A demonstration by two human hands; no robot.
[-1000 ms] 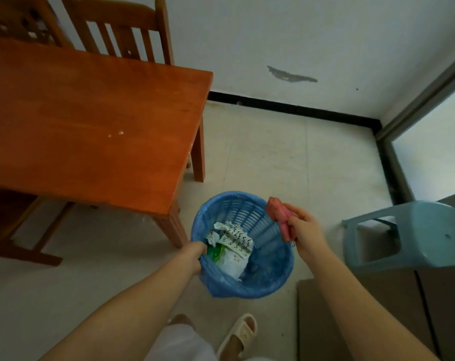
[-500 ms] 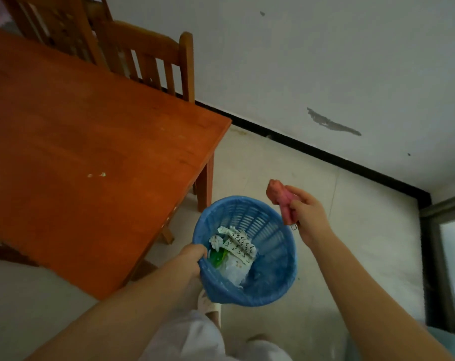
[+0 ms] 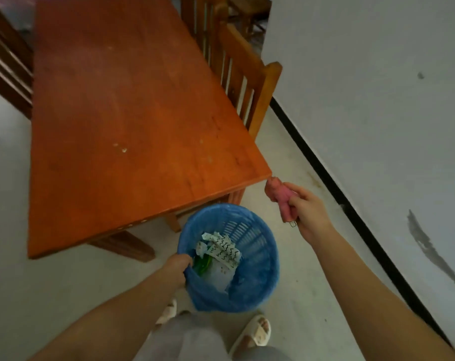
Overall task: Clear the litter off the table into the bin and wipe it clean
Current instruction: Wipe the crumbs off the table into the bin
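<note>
Our left hand (image 3: 178, 267) grips the bin's (image 3: 257, 269) rim, just off the desk (image 3: 122, 121) corner; litter (image 3: 219, 250) lies inside. Right hand (image 3: 311, 213) clutches a pink cloth (image 3: 279, 196) beside that corner.

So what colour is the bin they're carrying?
Blue: the bin, a slatted basket with a blue liner, seen in the head view.

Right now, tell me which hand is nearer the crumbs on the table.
Left. The left hand grips the bin rim below the crumbs; the right hand holds the cloth past the table corner.
</note>
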